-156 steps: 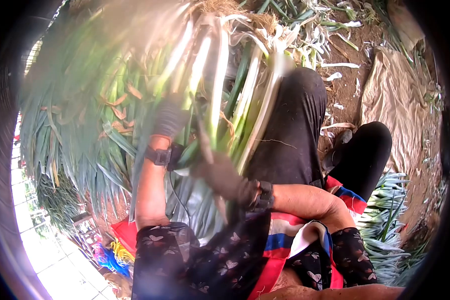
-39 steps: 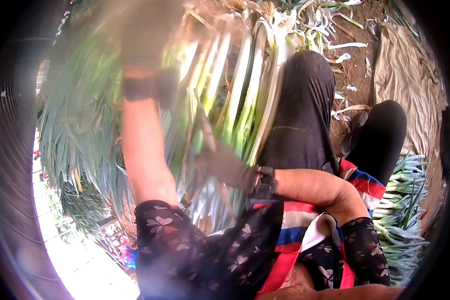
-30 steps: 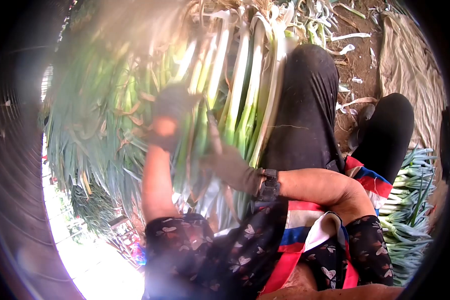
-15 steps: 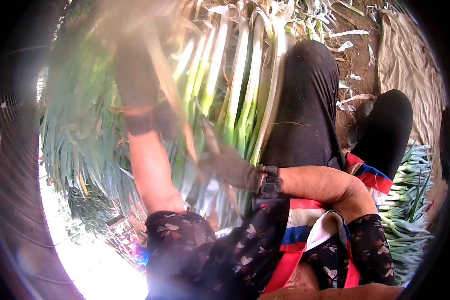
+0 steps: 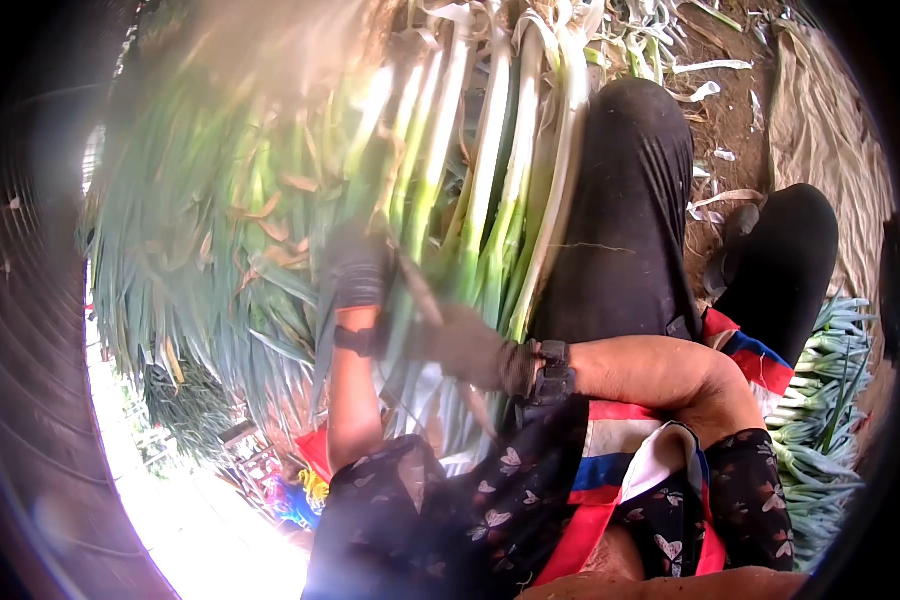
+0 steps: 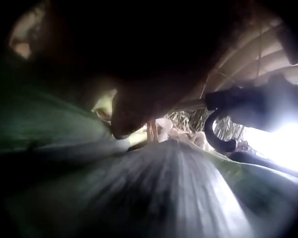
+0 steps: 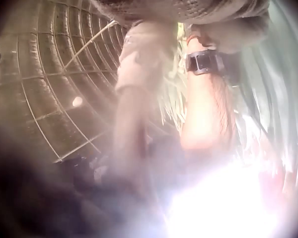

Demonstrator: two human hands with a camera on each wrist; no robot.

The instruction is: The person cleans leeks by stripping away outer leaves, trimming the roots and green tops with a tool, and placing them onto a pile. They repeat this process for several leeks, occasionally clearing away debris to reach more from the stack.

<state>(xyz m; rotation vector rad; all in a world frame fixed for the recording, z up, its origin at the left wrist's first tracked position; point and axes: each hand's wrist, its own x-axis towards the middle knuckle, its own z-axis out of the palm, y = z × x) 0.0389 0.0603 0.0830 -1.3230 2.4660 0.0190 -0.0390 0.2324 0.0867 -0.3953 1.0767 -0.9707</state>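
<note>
Left of the bent knee [image 5: 635, 112], I log the left hand [image 5: 358, 268], grip unreadable, back beside the right hand [image 5: 470, 348], which clasps a stick-like tool [image 5: 419, 288]; work, I judge, resumes among the stalks [image 5: 488, 138] lying there.

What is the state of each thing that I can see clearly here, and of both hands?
Left hand: gloved; too blurred to tell whether it grips.
Right hand: gloved, gripping the stick-like tool.
Stick-like tool: held aslant.
Long green onions: lying side by side, untied as far as visible.
Green onion pile at right: stacked.
Beige cloth: spread out, wrinkled.
White peelings: scattered loose.
</note>
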